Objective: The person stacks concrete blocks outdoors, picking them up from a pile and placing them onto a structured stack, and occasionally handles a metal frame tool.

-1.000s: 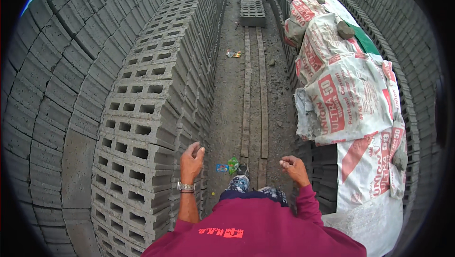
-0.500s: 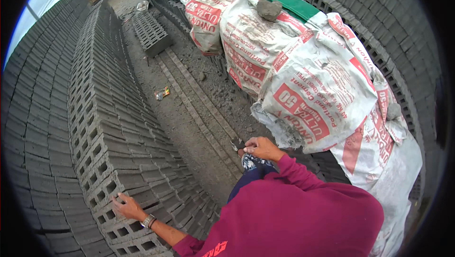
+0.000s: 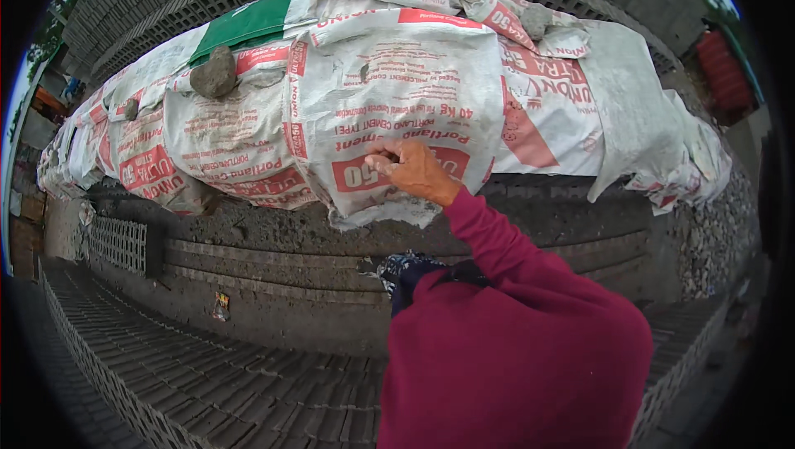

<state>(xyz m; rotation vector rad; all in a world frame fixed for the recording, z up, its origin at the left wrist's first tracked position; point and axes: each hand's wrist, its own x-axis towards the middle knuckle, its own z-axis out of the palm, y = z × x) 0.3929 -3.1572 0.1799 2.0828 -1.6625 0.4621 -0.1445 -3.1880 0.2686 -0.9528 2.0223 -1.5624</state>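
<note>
While the right hand (image 3: 414,169) reaches out in a dark red sleeve (image 3: 497,242), these points hold:

Right hand: it lies against the sacking sheet (image 3: 397,109), fingers curled narrow and pinched at the cloth near a red printed patch; whether they truly grip a fold, I cannot tell.

Left hand: out of view.

Sacking sheet: opened cement bags, dirty white with red print and one green panel (image 3: 244,25) at the far left. It drapes over a long stack of grey blocks that crosses the far side from left to right, and its lower edge hangs ragged just above the ground.

Weights: a grey stone (image 3: 214,74) sits on the sheet at the left, and a smaller one (image 3: 534,20) at the far right.

Ground: a dark strip with low planks (image 3: 273,263) runs between the covered stack and the near row of hollow blocks (image 3: 207,383); a small yellow wrapper (image 3: 220,306) lies on it at the left.

Change: half a second ago the view looked along the aisle, the left hand rested on the near blocks, and the right hand hung low before the body. The view now faces the covered stack squarely, and the right hand has risen onto the sheet.
</note>
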